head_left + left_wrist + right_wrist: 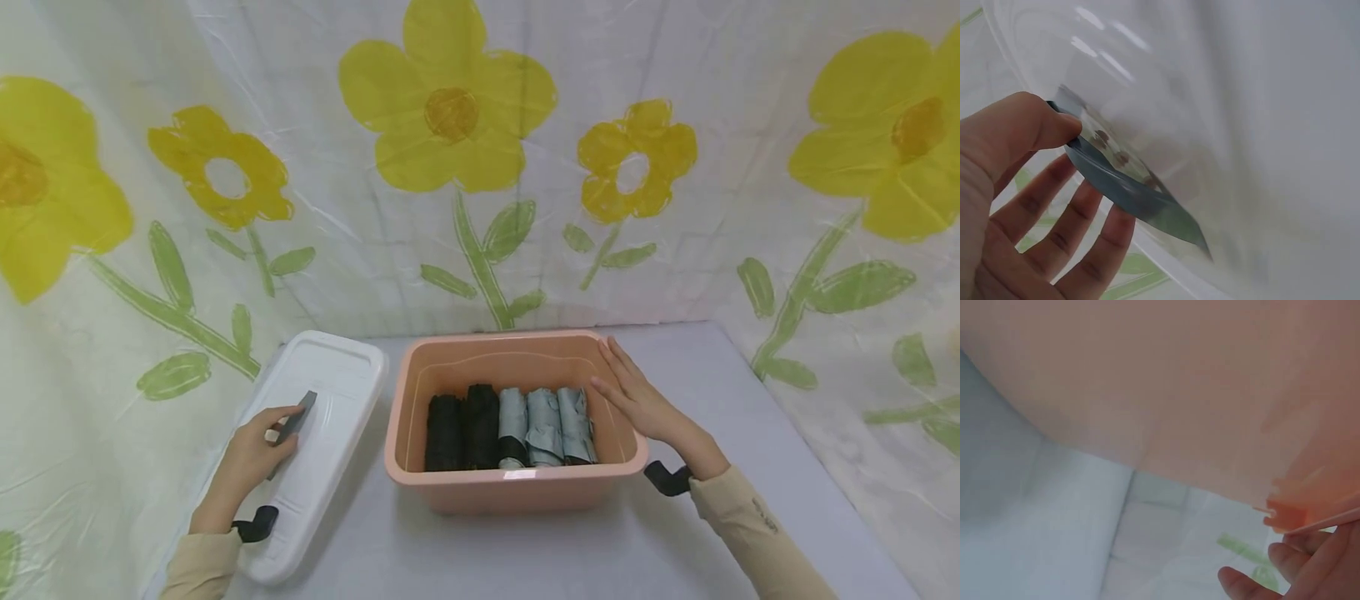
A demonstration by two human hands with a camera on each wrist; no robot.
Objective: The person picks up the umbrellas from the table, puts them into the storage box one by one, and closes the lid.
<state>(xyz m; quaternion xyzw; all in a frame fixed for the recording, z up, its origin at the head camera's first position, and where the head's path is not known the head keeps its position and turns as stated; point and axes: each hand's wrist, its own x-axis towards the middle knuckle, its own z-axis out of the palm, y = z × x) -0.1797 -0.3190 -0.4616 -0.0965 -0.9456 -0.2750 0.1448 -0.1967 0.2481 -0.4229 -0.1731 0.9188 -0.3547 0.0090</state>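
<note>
At the left, my left hand (251,454) pinches the grey handle (294,433) of a white lid (330,475), thumb on one side and fingers on the other. The left wrist view shows this grey handle (1132,187) close up against the glossy lid. In the middle stands a peach plastic bin (517,492). Two black folded umbrellas (480,425) and three light blue-grey ones (543,425) stand in a row inside it. My right hand (641,400) rests on the bin's right rim with its fingers extended. In the right wrist view its fingertips touch under the rim.
A pale cloth covers the table (712,375). Behind and on both sides hangs a white curtain (315,100) printed with yellow flowers. Black wrist mounts (667,479) sit on both wrists. The lid lies slanted just left of the bin.
</note>
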